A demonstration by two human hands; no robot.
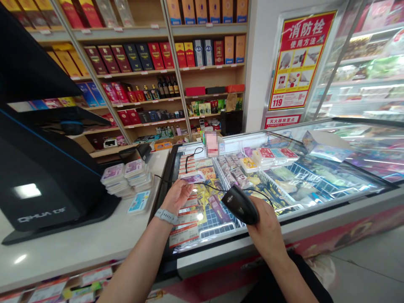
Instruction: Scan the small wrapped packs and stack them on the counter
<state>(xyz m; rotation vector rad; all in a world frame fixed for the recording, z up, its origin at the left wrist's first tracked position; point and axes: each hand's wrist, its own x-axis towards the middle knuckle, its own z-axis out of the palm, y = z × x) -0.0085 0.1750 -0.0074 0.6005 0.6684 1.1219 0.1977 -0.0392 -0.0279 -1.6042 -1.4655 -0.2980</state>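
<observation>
My left hand (179,194), wearing a light watch band, is closed on a flat purple-and-white plastic pack (193,177) above the freezer's glass top. In my right hand (267,225) is a black handheld barcode scanner (240,205), tilted with its head toward the upper left. The scanner stands to the right of the pack, apart from it. A thin black cable (206,184) crosses between my hands. On the counter to the left are stacks of similar purple packs (113,173), with a blue pack (139,202) in front of them.
A black checkout machine (47,168) stands on the white counter (82,248). Red-and-white packs (267,155) and a yellow pack (248,164) lie on the chest freezer (315,210). A cardboard box (326,145) rests farther right. Shelves of boxed bottles (139,57) line the back wall.
</observation>
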